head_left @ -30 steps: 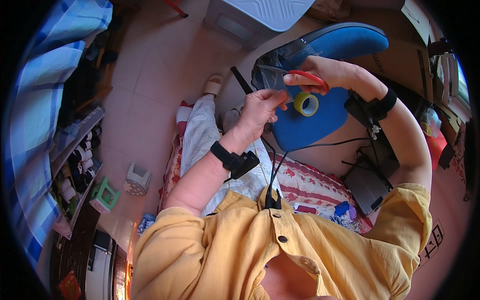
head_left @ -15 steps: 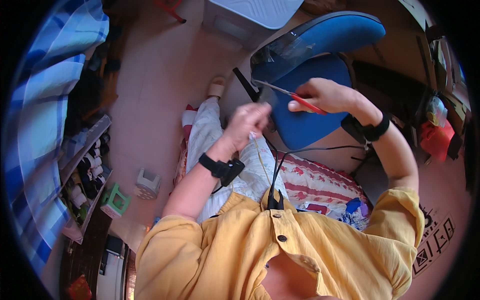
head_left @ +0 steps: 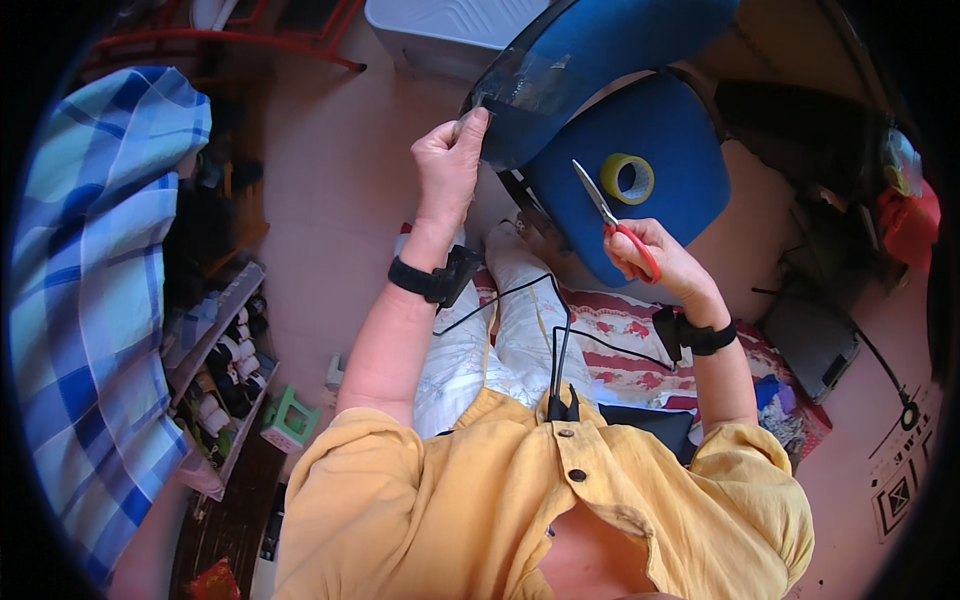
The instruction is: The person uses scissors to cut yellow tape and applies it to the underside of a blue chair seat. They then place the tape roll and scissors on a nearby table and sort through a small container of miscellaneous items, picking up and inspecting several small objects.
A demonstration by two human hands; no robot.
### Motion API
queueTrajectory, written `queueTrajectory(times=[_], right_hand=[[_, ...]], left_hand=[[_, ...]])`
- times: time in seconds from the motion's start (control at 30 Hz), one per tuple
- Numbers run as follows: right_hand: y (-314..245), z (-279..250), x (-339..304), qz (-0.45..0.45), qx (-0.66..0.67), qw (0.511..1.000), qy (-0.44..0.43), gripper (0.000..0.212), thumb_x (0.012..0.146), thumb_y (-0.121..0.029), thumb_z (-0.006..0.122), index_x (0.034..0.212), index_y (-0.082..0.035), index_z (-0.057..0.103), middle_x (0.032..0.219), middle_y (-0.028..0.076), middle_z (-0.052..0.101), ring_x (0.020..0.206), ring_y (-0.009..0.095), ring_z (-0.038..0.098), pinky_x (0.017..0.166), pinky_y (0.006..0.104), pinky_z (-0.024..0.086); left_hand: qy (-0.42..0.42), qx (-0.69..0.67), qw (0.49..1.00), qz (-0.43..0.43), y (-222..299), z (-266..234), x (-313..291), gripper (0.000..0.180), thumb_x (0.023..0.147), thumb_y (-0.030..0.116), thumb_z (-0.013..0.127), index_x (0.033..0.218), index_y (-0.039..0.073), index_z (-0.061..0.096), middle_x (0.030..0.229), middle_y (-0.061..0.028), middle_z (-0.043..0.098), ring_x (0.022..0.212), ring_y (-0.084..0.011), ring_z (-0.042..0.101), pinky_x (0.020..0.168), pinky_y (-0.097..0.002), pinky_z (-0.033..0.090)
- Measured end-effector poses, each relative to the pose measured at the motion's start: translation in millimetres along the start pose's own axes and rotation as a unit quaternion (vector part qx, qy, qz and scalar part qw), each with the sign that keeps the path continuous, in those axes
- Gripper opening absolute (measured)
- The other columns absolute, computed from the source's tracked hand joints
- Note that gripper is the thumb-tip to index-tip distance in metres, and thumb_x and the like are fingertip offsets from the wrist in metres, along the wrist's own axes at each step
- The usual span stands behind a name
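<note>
My left hand [head_left: 447,165] is closed at the left edge of the blue chair back [head_left: 590,60], thumb and fingers pinching clear plastic tape [head_left: 525,88] that lies over its lower part. My right hand [head_left: 655,255] grips scissors [head_left: 597,196] by their red handles above the chair seat [head_left: 685,140]. The blades look closed and point up and to the left, touching nothing. A yellowish tape roll [head_left: 611,178] rests on the seat, just beyond the scissors. Both wrists wear black straps with small boxes.
Black cables [head_left: 567,310] run across my lap. A grey plastic box [head_left: 450,45] stands beyond the chair. On the left are a blue checked curtain [head_left: 95,300], a shelf of small items [head_left: 225,370] and a green stool [head_left: 290,420]. Patterned red-white cloth [head_left: 620,330] lies beneath me.
My left hand has moved up and forward from over my lap to the chair back. My right hand has lowered, turning the scissors more upright. The tape roll now shows on the seat.
</note>
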State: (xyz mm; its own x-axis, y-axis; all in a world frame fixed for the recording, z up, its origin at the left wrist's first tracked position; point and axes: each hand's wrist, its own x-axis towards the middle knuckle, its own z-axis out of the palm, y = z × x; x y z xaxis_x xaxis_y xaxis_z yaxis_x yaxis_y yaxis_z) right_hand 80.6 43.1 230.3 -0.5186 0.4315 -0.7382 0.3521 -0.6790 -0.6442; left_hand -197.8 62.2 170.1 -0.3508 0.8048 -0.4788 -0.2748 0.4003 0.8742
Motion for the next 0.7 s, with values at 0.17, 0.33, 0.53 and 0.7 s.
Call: queueTrajectory(times=[0.17,0.33,0.53,0.7], right_hand=[[10.9,5.4,2.8,-0.029,0.015,0.999,0.013,0.053,0.090,-0.062,0.065,0.075,-0.011,0.063,0.061,0.000,0.056,0.053,0.008,0.049,0.054,0.0214,0.037],[21.3,8.3,4.9,-0.049,0.054,0.994,0.081,0.044,0.100,-0.045,0.057,0.075,-0.009,0.059,0.062,-0.001,0.054,0.057,0.007,0.050,0.056,0.0217,0.038],[23.1,11.8,1.3,-0.085,0.079,0.985,0.130,0.038,0.101,-0.042,0.057,0.083,-0.009,0.060,0.068,-0.001,0.055,0.060,0.007,0.052,0.058,0.0215,0.040],[16.5,12.2,-5.8,-0.187,0.074,0.953,0.225,0.031,0.096,-0.038,0.067,0.100,-0.008,0.066,0.078,-0.001,0.058,0.070,0.007,0.055,0.063,0.0212,0.042]], left_hand=[[0.004,0.176,0.969,0.175,-11.5,1.7,-11.9,0.043,0.095,0.023,0.072,0.064,0.003,0.049,0.057,0.0032,0.038,0.057,-0.0063,0.032,0.049,-0.0281,0.032],[0.035,0.199,0.960,0.194,-6.2,-0.7,-19.2,0.044,0.093,0.022,0.074,0.063,0.004,0.047,0.055,-0.0021,0.043,0.050,-0.0120,0.037,0.047,-0.0311,0.034],[-0.138,0.297,0.876,0.355,-11.3,18.4,-77.0,0.044,0.087,0.021,0.078,0.062,0.005,0.046,0.058,-0.0123,0.046,0.048,-0.0292,0.045,0.046,-0.0362,0.036],[-0.251,0.222,0.936,0.106,-15.7,31.5,-86.4,0.038,0.096,0.030,0.064,0.073,0.002,0.054,0.060,-0.0067,0.051,0.054,-0.0161,0.048,0.052,-0.0320,0.038]])
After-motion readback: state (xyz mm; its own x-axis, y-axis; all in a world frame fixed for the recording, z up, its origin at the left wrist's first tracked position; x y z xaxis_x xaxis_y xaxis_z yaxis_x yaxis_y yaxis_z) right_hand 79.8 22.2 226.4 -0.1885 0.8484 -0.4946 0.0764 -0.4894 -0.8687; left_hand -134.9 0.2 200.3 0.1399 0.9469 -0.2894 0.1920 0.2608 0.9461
